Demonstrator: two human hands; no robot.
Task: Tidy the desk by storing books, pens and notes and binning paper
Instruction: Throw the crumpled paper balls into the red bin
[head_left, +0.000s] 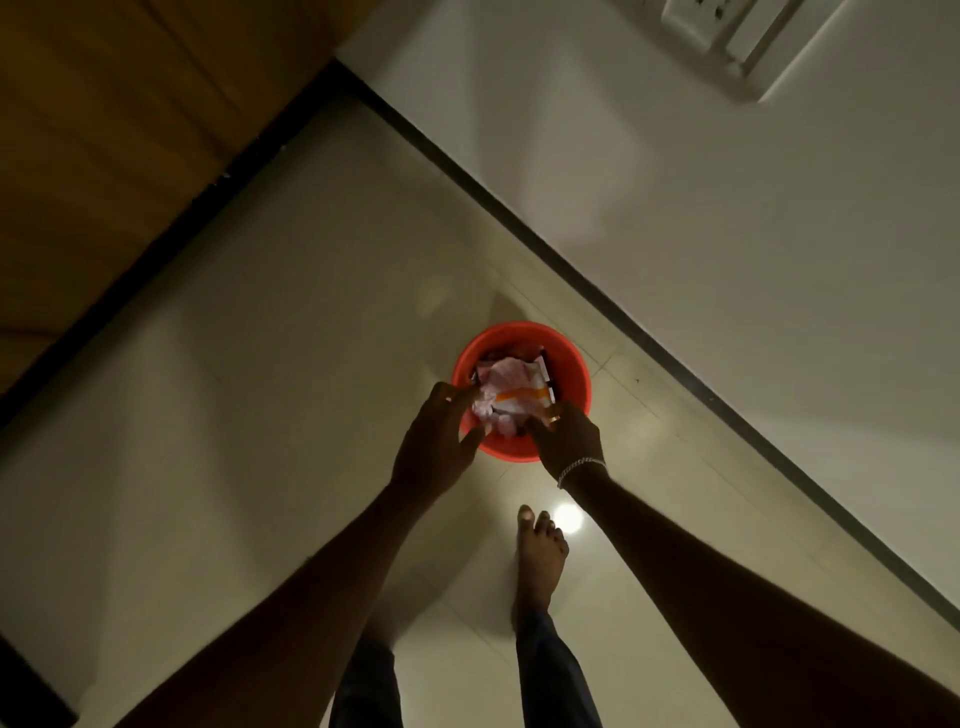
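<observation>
A round orange bin (519, 338) stands on the floor close to the wall. A heap of crumpled white and pink paper (511, 387) with an orange stripe fills it up to the rim. My left hand (436, 441) is at the bin's left rim, fingers spread and thumb out, fingertips against the paper's left side. My right hand (569, 441), with a bracelet on the wrist, is at the near right rim. Its fingers curl against the paper's near edge, and I cannot tell whether they grip it. A dark thin object (549, 382) pokes up at the paper's right.
The pale tiled floor (291, 415) spreads left of the bin. A white wall with a dark skirting (649, 332) runs diagonally on the right, with a socket panel (737, 41) higher up. Wooden furniture (104, 130) fills the upper left. My bare foot (540, 561) stands just behind the bin.
</observation>
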